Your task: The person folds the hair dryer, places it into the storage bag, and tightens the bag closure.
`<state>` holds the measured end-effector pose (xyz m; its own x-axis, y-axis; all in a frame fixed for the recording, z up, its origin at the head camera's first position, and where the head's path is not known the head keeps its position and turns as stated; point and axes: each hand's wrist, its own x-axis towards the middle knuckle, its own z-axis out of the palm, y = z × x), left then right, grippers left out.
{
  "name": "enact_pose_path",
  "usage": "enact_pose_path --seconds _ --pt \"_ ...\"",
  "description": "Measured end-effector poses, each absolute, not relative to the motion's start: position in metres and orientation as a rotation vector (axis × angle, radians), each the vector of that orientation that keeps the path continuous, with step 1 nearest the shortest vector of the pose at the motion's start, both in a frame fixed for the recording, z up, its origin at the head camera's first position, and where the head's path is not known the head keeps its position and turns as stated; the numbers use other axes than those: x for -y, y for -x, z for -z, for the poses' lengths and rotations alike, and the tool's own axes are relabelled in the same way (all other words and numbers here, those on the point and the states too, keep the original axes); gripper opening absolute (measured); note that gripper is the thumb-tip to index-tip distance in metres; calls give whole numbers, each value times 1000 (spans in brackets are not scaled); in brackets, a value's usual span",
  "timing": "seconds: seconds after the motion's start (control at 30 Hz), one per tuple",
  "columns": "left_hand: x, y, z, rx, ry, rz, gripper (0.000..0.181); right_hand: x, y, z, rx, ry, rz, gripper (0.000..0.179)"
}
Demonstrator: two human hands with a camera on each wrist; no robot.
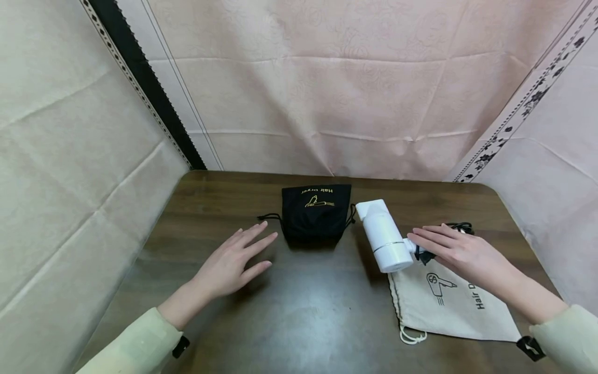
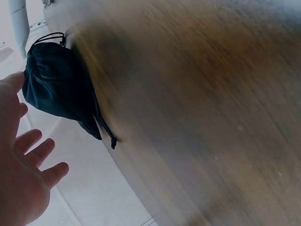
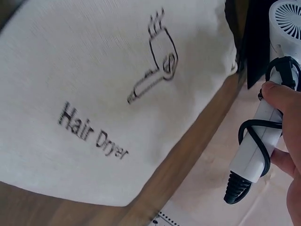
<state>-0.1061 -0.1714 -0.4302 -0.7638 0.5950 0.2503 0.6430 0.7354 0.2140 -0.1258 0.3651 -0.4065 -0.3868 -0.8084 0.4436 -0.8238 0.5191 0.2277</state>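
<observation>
Two drawstring pouches and one white plastic hair dryer with a dark cord (image 1: 385, 240) share the brown wood-grain table (image 1: 299, 317). The dryer is at the right, its body overlapping a corner of the flat off-white cloth pouch printed with a dryer outline (image 1: 460, 311) in the head view; whether it touches the cloth I cannot tell. The right hand (image 1: 460, 252) holds the dryer by its handle, thumb pressed near the head end. The left hand (image 1: 231, 265) is spread and holds nothing, near the black cloth pouch with gold print (image 1: 316, 218).

The main risk, I judge, is the cord: it loops loosely round the handle, so a shifted grip could let a coil slide off and snag. The broad head also looks heavier than the handle, so a loose grip could let it roll and knock the table.

As for the containers, the black pouch bulges, which suggests something inside, but its contents are hidden. The off-white one lies flat and is probably empty; its interior does not show.
</observation>
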Motion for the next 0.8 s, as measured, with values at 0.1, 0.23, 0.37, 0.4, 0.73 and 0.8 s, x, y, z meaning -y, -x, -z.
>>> enact_pose_path --seconds 0.1,0.23,0.37,0.4,0.73,0.8 --pt "171 105 429 2750 1011 424 66 -360 119 411 2236 -1349 -20 55" --pt "171 104 428 2738 1036 407 67 -350 113 418 2213 -1381 9 55" --pt "170 103 429 2735 1071 406 69 -338 107 423 2201 -1429 29 56" --pt "169 103 429 2735 1081 408 69 -336 106 424 2201 -1441 31 56" --pt "168 99 432 2684 1180 372 68 -313 90 434 2177 -1541 -27 56" --pt "167 98 432 2678 1193 375 68 -306 88 436 2163 -1571 -35 56"
